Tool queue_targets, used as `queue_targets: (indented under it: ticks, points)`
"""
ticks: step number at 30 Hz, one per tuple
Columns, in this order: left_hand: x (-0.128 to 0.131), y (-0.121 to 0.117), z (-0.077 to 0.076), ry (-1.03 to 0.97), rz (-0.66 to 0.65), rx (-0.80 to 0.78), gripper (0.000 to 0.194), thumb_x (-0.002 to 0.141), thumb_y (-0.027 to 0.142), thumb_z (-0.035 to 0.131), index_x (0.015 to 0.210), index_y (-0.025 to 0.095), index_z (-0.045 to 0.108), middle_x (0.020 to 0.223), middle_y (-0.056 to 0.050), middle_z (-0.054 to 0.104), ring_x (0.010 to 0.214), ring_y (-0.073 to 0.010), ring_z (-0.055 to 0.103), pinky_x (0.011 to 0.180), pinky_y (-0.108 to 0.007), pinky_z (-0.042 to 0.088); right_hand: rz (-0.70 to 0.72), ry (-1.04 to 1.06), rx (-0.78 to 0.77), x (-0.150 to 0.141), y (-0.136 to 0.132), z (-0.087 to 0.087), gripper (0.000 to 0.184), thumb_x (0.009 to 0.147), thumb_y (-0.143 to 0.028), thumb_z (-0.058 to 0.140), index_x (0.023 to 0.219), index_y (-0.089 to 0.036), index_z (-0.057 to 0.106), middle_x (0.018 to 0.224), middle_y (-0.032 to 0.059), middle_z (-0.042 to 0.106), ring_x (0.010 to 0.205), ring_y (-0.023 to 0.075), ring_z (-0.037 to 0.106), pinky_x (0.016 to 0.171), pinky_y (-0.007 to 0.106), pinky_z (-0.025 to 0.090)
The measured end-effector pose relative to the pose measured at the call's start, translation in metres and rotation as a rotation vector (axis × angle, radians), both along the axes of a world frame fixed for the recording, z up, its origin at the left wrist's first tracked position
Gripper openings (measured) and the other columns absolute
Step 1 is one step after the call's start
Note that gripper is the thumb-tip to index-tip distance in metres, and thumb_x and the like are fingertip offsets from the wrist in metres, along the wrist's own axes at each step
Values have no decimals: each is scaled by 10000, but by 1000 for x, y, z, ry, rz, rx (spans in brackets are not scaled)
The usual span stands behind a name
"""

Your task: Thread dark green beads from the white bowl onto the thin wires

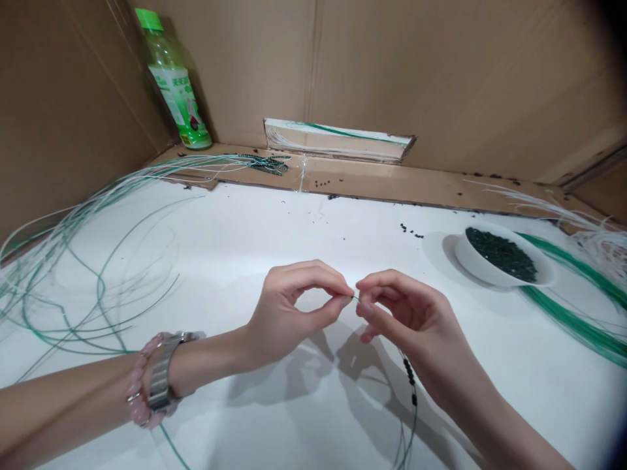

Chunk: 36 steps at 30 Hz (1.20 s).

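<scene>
In the middle of the view, my left hand (298, 307) pinches thumb and forefinger together on the end of a thin dark-green cord (356, 298). Any bead between those fingertips is too small to make out. Just to the right, my right hand (406, 313) holds the same cord in a pinch, its other fingers loosely curled. Only a short bit of cord shows between the two hands. Below my right hand hangs a strand with several small black beads (409, 373) threaded on it, curving down to the bottom edge.
A white bowl (543, 274) of dark beads stands at right, beside bundled green cords (578, 326) and white cords (602, 238). Long loose cords (100, 287) spread at left, ending in beaded strands (264, 163). A green bottle (176, 98) stands by the slotted cardboard wall (362, 72); stray beads (411, 230) lie about.
</scene>
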<state>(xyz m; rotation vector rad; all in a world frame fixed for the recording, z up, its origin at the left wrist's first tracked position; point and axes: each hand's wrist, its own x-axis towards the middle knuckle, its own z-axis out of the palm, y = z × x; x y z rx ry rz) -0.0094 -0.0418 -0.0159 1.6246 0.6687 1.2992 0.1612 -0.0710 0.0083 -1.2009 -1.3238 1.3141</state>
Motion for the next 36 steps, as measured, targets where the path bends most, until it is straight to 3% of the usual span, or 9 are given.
queue_targets:
  ticks: [7,15,19,27,36]
  points:
    - [1,2,-3,-41,5,71,176,750,-21,638,788,141,695,749,-47,703,715,-128,652,672,-249,538,-57,15,39,-7,-5,-2,169,806,-203,652,957,-258,601,711,-33,571,642,97,531,528,183,526]
    - [3,1,1,-76,-85,-203,118,786,62,663,783,170,711,756,4,699,713,-68,658,694,-141,553,-62,23,36,-4,-4,0,212,799,-176,640,971,-279,573,698,-58,576,594,72,539,533,152,538]
    - [2,0,0,-88,-100,-259,119,789,71,667,783,181,713,764,21,698,720,-54,661,710,-119,552,-78,24,40,-5,-4,0,211,781,-185,652,958,-265,571,682,-59,575,571,69,529,517,150,540]
    - [3,1,0,-83,-92,-230,124,786,65,669,778,182,711,765,21,697,722,-52,655,720,-122,548,-110,32,12,-9,-5,2,208,782,-186,640,961,-258,563,669,-60,558,572,74,506,523,170,535]
    - [1,1,-1,-57,-64,-121,121,783,52,660,778,167,699,757,-4,686,727,-83,643,719,-184,546,-121,-30,82,-10,-5,0,262,759,-153,645,977,-272,563,669,-50,564,630,105,531,514,181,507]
